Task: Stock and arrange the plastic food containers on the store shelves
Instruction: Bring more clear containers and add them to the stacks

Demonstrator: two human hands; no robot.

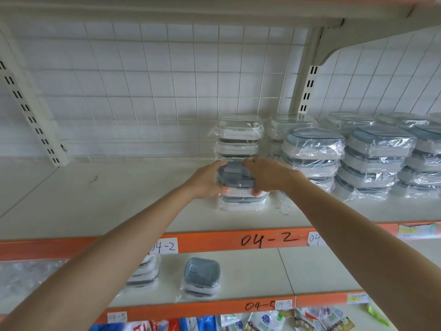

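Observation:
A grey-lidded plastic container pack (235,179) in clear wrap sits on top of another like it (243,204) on the upper shelf (119,199). My left hand (205,181) grips its left side and my right hand (267,175) grips its right side, thumb at the front edge. Right behind stands a stack of clear-lidded containers (238,137). To the right are several stacks of grey-lidded wrapped containers (312,151).
The left half of the upper shelf is bare. On the lower shelf stand a grey-lidded pack (201,279), a clear pack (145,273) partly behind my left arm, and crumpled plastic wrap (23,275). Orange shelf edges (214,242) carry handwritten labels. Snack packets (262,322) lie below.

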